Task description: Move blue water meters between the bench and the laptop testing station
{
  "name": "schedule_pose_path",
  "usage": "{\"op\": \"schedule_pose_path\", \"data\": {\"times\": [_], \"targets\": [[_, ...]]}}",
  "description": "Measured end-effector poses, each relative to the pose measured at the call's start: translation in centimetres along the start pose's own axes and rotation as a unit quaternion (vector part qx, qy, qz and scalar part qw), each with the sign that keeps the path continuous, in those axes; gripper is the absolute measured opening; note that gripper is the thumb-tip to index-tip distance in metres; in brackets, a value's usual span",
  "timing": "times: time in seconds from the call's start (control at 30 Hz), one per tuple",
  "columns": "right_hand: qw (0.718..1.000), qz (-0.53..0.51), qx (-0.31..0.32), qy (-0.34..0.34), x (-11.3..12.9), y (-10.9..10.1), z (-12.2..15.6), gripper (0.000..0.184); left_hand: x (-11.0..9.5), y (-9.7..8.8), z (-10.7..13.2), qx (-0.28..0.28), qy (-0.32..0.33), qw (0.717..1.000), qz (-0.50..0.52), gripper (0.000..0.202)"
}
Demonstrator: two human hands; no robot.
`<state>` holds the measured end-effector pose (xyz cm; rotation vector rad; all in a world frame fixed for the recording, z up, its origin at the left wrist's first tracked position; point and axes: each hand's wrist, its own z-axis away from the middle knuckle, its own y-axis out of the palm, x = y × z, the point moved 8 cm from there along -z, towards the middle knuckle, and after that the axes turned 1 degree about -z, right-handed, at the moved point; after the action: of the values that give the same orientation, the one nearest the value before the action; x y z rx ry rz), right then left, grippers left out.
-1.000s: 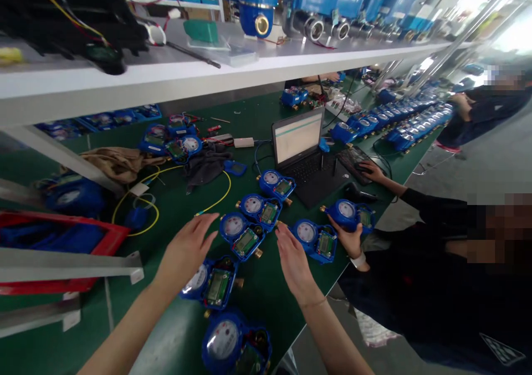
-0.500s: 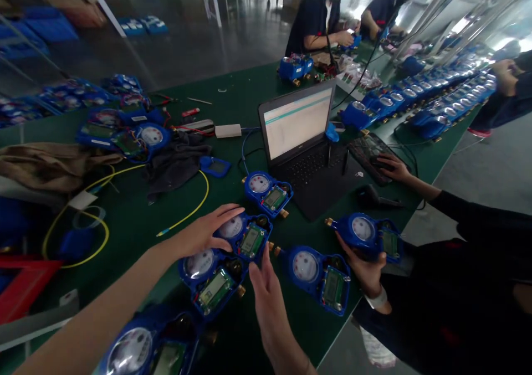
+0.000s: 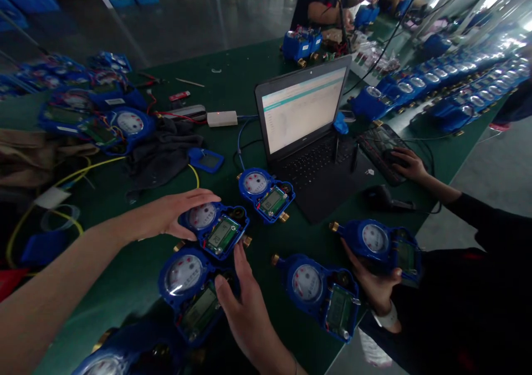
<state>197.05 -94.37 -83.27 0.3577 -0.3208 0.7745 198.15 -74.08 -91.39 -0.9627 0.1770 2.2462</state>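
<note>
A blue water meter (image 3: 202, 216) with a round dial and a lit display lies on the green table between my hands. My left hand (image 3: 170, 214) grips its dial end, fingers over the far edge and thumb on the near side. My right hand (image 3: 249, 308) is open, fingers stretched out and fingertips against the meter's lower right corner; its thumb is apart, over a second water meter (image 3: 185, 273) just nearer to me. A third water meter (image 3: 255, 183), with a cable running to it, sits beside the laptop (image 3: 307, 109). Another meter (image 3: 112, 364) is partly cut off below.
At right, a co-worker's hand (image 3: 374, 286) holds a water meter (image 3: 375, 237); their other hand (image 3: 409, 164) is on a mouse. Another meter (image 3: 307, 282) lies in front of them. A barcode scanner (image 3: 380, 199), grey cloth (image 3: 162, 153) and long meter rows (image 3: 415, 90) are also on the table.
My hands and the meter between them have shifted left, away from the cabled meter. Digits now show clearly on its display. The view has tilted down slightly.
</note>
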Motion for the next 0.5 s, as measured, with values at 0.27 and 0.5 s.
{"op": "schedule_pose_path", "data": {"times": [0.27,0.5], "targets": [[0.998,0.020,0.019,0.055,-2.0,-1.2,0.6,0.075,6.5,-1.3,2.6,-0.053,-0.040,0.996,-0.066,0.075],[0.994,0.011,0.027,0.101,-3.0,-1.7,1.8,0.080,9.4,-1.2,8.7,-0.084,-0.258,0.942,-0.195,0.075]]}}
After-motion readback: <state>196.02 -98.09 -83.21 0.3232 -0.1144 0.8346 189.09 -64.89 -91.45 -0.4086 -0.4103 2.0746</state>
